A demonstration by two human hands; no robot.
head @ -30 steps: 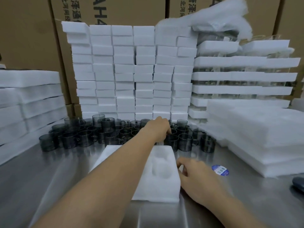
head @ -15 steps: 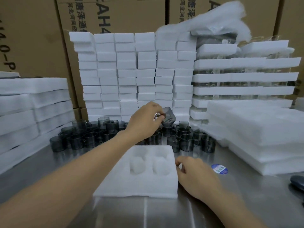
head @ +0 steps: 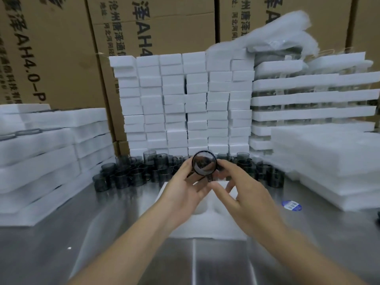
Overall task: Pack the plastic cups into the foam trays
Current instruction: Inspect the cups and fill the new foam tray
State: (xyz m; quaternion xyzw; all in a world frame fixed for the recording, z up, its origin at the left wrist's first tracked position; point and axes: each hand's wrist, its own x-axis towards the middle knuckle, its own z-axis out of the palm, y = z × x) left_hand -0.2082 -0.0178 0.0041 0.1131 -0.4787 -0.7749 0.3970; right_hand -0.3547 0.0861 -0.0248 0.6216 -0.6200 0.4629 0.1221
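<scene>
The left hand (head: pixel 185 190), gripping a cup (head: pixel 204 163), brought it mid-frame above the foam tray (head: pixel 216 227) for seating; the right hand (head: pixel 242 194) joins, grasp unclear.

Brown cardboard boxes (head: pixel 164 27) with printed lettering stand behind the steel table (head: pixel 61 239). A round blue sticker (head: pixel 291 205) lies on the table's right side.

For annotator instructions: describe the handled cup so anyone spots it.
Find the wall of white foam blocks at centre back; dark cups crowd its foot. In front, the left hand holds one cup raised, alone tipped round end toward the camera.
</scene>
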